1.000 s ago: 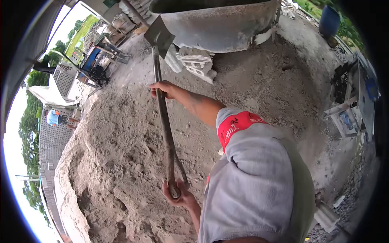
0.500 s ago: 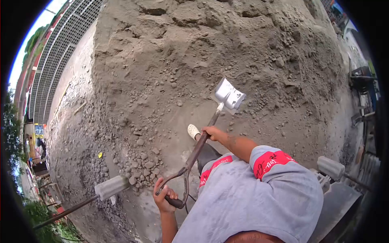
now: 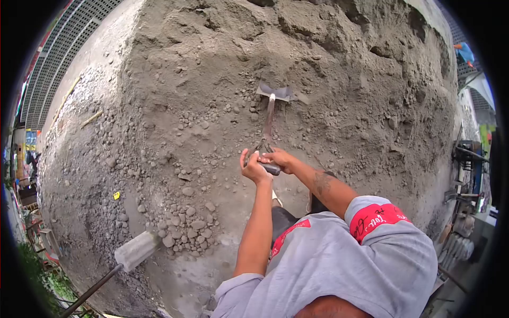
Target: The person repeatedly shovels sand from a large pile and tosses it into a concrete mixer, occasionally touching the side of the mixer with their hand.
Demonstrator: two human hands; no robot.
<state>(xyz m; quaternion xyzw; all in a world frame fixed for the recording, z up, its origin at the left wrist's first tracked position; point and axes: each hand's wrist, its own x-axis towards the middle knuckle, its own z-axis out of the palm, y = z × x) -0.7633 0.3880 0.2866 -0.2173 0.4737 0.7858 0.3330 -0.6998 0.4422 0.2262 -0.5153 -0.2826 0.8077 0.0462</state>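
Observation:
A shovel (image 3: 268,121) reaches away from me, its metal blade (image 3: 274,93) against the foot of a bank of grey-brown sand (image 3: 318,58). The blade's lower part is hidden in the loose soil. My left hand (image 3: 255,168) is closed at the dark grip on the near end, some fingers raised to the side. Right beside it, my right hand (image 3: 279,159) holds the handle just above the grip. Both arms stretch forward, hands close together. Below them a pale shoe (image 3: 276,199) shows in part.
Rounded stones (image 3: 192,229) lie heaped at the lower left. A grey block on a metal rod (image 3: 137,251) juts in nearby. There is a yellow scrap (image 3: 116,195) and a stick (image 3: 91,119) on the gravel. Perforated grey panels (image 3: 63,58) line the far left.
The shovel has swung from a slant to pointing straight ahead, and its blade has moved forward to the bank. My left hand has come up and forward to meet my right hand.

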